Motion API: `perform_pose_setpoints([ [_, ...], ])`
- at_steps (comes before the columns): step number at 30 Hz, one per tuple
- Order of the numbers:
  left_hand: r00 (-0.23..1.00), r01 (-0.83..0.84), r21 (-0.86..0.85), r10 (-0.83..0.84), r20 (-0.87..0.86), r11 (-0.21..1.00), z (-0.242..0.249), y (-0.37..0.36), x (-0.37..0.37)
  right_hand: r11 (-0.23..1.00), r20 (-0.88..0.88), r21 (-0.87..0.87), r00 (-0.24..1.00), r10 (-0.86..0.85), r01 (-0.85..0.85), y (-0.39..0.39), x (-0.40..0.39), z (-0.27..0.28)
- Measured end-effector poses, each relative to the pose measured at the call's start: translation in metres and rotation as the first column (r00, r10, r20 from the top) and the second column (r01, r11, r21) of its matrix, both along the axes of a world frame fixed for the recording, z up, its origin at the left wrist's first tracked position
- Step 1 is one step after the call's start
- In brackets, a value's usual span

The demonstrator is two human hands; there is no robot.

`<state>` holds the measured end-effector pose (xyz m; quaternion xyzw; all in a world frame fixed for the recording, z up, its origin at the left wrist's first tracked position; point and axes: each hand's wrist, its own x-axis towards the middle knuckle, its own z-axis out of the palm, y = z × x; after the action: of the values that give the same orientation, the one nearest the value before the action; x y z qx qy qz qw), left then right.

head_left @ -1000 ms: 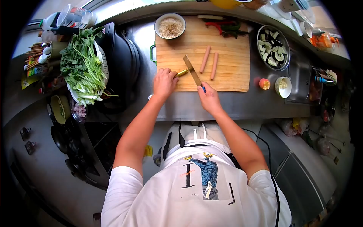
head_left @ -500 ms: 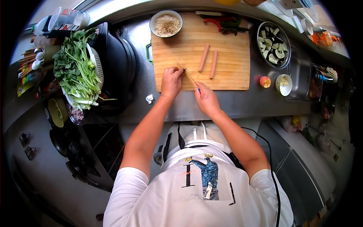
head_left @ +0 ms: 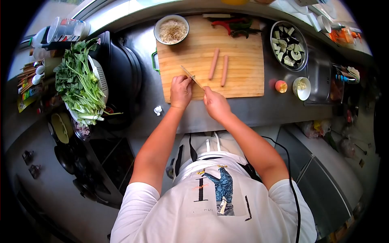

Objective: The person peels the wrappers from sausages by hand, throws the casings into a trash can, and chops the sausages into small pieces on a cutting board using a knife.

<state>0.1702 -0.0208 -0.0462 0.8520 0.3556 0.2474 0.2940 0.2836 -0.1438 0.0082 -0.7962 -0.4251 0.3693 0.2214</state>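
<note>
My right hand (head_left: 215, 102) is closed round the handle of a knife (head_left: 191, 75), whose thin blade slants up and to the left over the wooden cutting board (head_left: 243, 52). Beside the blade, my left hand (head_left: 181, 90) has its fingers drawn together at a small dark bit near the knife; whether they grip it is too small to tell. Two pink sausages (head_left: 214, 64) (head_left: 224, 71) lie side by side on the board, to the right of the knife.
At the board's top left stands a bowl of pale shreds (head_left: 172, 30). Red and green peppers (head_left: 237, 27) lie at its back edge. Right of it are a metal bowl of cut eggplant (head_left: 290, 46), a peach (head_left: 281, 86) and a small white bowl (head_left: 301, 88). Leafy greens (head_left: 79, 81) fill a basket at left.
The knife blade now shows more clearly, tilted up and left beside my left fingers. Both hands have shifted slightly, and the whole view has moved a little.
</note>
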Motion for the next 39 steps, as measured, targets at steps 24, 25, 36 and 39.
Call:
perform_pose_setpoints([
  [24,0.933,-0.150,0.013,0.146,-0.328,0.989,0.013,-0.015,-0.016,0.853,0.258,0.364,0.839,-0.479,0.375,-0.032,0.034,0.007],
  [25,0.932,-0.163,0.017,0.159,-0.325,0.987,0.013,-0.016,-0.020,0.865,0.278,0.279,0.826,-0.490,0.418,-0.041,0.047,0.008],
  [36,0.924,0.076,-0.980,0.357,0.139,0.185,0.105,-0.027,-0.031,0.937,-0.092,0.304,0.984,-0.153,0.174,-0.017,0.074,0.033],
  [39,0.921,0.160,-0.978,0.335,0.197,0.136,0.118,-0.034,-0.034,0.964,-0.456,0.219,0.889,-0.035,0.150,0.012,0.045,0.098],
])
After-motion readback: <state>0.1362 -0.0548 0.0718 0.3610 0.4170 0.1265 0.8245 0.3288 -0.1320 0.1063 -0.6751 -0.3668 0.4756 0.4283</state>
